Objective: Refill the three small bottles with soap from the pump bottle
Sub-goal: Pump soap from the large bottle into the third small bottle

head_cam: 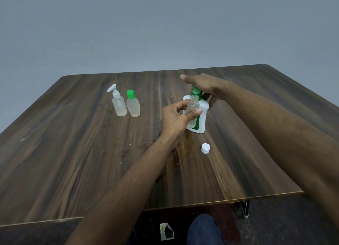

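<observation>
A white pump bottle (201, 120) with a green label and green pump stands right of the table's middle. My right hand (203, 86) lies flat over the pump head, palm down, fingers straight. My left hand (176, 118) grips a small clear uncapped bottle (193, 105) in front of the pump bottle, its open neck just under the green spout. Its white cap (205, 148) lies on the table nearer to me. Further left stand a small clear bottle with a white pump (118, 102) and a small bottle with a green cap (133, 104), side by side.
The dark wooden table (91, 153) has a wet, shiny smear (185, 143) just in front of the pump bottle. Below the near table edge I see a knee in blue jeans (203, 230) and a small package on the floor (166, 231).
</observation>
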`<state>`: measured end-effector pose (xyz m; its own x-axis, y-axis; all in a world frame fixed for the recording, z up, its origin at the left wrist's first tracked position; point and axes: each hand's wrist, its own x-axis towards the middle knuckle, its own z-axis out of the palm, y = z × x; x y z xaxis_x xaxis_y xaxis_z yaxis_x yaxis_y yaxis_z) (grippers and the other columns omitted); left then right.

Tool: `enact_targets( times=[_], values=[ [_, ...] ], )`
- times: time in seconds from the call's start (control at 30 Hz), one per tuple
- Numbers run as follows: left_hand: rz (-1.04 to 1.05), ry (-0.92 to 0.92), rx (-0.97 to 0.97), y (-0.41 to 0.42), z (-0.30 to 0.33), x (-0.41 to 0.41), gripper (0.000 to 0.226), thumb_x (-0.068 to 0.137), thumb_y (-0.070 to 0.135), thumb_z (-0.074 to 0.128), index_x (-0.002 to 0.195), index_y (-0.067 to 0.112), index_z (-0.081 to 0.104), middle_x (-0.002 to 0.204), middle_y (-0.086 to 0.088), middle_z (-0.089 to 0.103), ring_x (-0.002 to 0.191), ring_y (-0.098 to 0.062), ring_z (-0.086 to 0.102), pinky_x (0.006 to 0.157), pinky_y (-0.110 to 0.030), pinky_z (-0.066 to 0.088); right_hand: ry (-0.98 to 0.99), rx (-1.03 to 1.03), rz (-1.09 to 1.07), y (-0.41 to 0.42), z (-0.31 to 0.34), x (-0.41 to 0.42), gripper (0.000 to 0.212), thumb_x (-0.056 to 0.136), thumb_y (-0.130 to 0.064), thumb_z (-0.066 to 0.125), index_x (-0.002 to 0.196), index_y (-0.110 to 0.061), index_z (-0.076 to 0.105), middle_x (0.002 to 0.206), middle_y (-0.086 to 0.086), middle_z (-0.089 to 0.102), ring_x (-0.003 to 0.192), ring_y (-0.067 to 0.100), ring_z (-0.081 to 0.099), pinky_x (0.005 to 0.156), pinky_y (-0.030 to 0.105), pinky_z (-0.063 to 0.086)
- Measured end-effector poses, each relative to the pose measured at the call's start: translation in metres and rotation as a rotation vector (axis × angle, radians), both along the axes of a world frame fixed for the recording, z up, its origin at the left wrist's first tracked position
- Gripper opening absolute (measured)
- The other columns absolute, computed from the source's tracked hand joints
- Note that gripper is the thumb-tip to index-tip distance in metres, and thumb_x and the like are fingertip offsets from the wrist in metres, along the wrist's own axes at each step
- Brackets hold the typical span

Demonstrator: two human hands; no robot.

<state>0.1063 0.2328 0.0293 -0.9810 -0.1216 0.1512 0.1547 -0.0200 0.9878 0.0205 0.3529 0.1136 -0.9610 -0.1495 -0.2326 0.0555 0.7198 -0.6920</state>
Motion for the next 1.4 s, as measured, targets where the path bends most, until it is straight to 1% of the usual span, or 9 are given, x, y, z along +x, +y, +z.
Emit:
enact_targets(
  times=[0.1, 0.27, 0.37, 0.63, 0.8, 0.97, 1.13, 1.23, 1.4],
  values=[
    [0.0, 0.004, -0.002, -0.001, 0.0, -0.001, 0.041, 0.071, 0.016, 0.085, 0.11, 0.012, 0.074, 0.106, -0.003, 0.075, 0.104, -0.021, 0.069, 0.095, -0.048, 0.054, -0.029, 0.019, 0.023, 0.002, 0.003, -0.001, 0.069, 0.092, -0.077, 0.041, 0.106, -0.012, 0.061, 0.097, 0.01, 0.071, 0.083, 0.032, 0.072, 0.057, 0.04, 0.058],
    [-0.004, 0.003, 0.01, -0.002, -0.002, -0.001, 0.04, 0.072, 0.016, 0.085, 0.11, 0.013, 0.074, 0.106, -0.003, 0.075, 0.104, -0.022, 0.069, 0.094, -0.05, 0.055, -0.004, 0.036, 0.018, 0.0, -0.001, -0.004, 0.051, 0.099, -0.057, 0.045, 0.094, -0.01, 0.064, 0.089, 0.011, 0.071, 0.074, 0.032, 0.073, 0.058, 0.043, 0.06],
    [-0.001, 0.002, 0.01, -0.001, -0.002, -0.001, 0.039, 0.071, 0.017, 0.085, 0.108, 0.015, 0.074, 0.105, -0.001, 0.076, 0.102, -0.021, 0.07, 0.093, -0.048, 0.055, 0.023, 0.033, -0.003, -0.001, -0.004, -0.004, 0.048, 0.101, -0.05, 0.045, 0.102, -0.006, 0.064, 0.092, 0.013, 0.07, 0.074, 0.033, 0.072, 0.058, 0.044, 0.06],
    [-0.004, -0.006, 0.013, 0.0, -0.003, -0.002, 0.039, 0.071, 0.017, 0.086, 0.109, 0.016, 0.074, 0.106, -0.001, 0.075, 0.104, -0.022, 0.069, 0.094, -0.05, 0.055, -0.024, 0.007, 0.002, 0.002, 0.001, -0.003, 0.073, 0.088, -0.08, 0.044, 0.111, -0.013, 0.06, 0.095, 0.009, 0.07, 0.079, 0.03, 0.072, 0.052, 0.038, 0.058],
    [0.005, -0.009, 0.004, -0.001, -0.003, -0.002, 0.041, 0.071, 0.018, 0.086, 0.11, 0.016, 0.074, 0.109, -0.002, 0.075, 0.106, -0.022, 0.069, 0.094, -0.05, 0.054, -0.023, 0.017, -0.001, 0.001, -0.001, -0.005, 0.064, 0.094, -0.069, 0.047, 0.107, -0.008, 0.064, 0.093, 0.011, 0.072, 0.077, 0.03, 0.072, 0.058, 0.04, 0.059],
    [0.003, -0.009, 0.015, 0.001, -0.003, 0.0, 0.037, 0.071, 0.017, 0.086, 0.107, 0.018, 0.075, 0.107, -0.001, 0.075, 0.103, -0.021, 0.069, 0.094, -0.048, 0.055, 0.04, 0.014, -0.026, -0.001, -0.008, -0.004, 0.057, 0.1, -0.057, 0.047, 0.112, -0.004, 0.064, 0.092, 0.012, 0.07, 0.074, 0.031, 0.071, 0.054, 0.036, 0.055],
    [-0.001, 0.003, 0.01, -0.001, 0.0, 0.001, 0.031, 0.071, 0.015, 0.085, 0.098, 0.027, 0.074, 0.104, 0.001, 0.076, 0.102, -0.019, 0.07, 0.093, -0.047, 0.055, -0.004, -0.006, 0.0, 0.001, -0.001, -0.001, 0.074, 0.091, -0.076, 0.045, 0.112, -0.008, 0.064, 0.093, 0.01, 0.071, 0.078, 0.031, 0.073, 0.058, 0.04, 0.059],
    [0.0, -0.002, 0.007, 0.0, -0.001, 0.0, 0.034, 0.071, 0.016, 0.085, 0.104, 0.021, 0.075, 0.107, -0.001, 0.075, 0.104, -0.02, 0.069, 0.094, -0.048, 0.055, -0.033, -0.004, 0.016, 0.003, 0.003, 0.0, 0.081, 0.082, -0.086, 0.045, 0.113, -0.012, 0.062, 0.097, 0.009, 0.071, 0.08, 0.03, 0.073, 0.051, 0.038, 0.059],
    [0.007, -0.013, 0.006, 0.0, -0.001, 0.0, 0.039, 0.071, 0.017, 0.085, 0.109, 0.015, 0.074, 0.108, -0.004, 0.075, 0.105, -0.024, 0.069, 0.094, -0.05, 0.054, 0.0, 0.012, 0.008, 0.002, -0.003, -0.004, 0.067, 0.092, -0.071, 0.048, 0.11, -0.009, 0.063, 0.091, 0.009, 0.072, 0.074, 0.029, 0.073, 0.056, 0.038, 0.058]
  ],
)
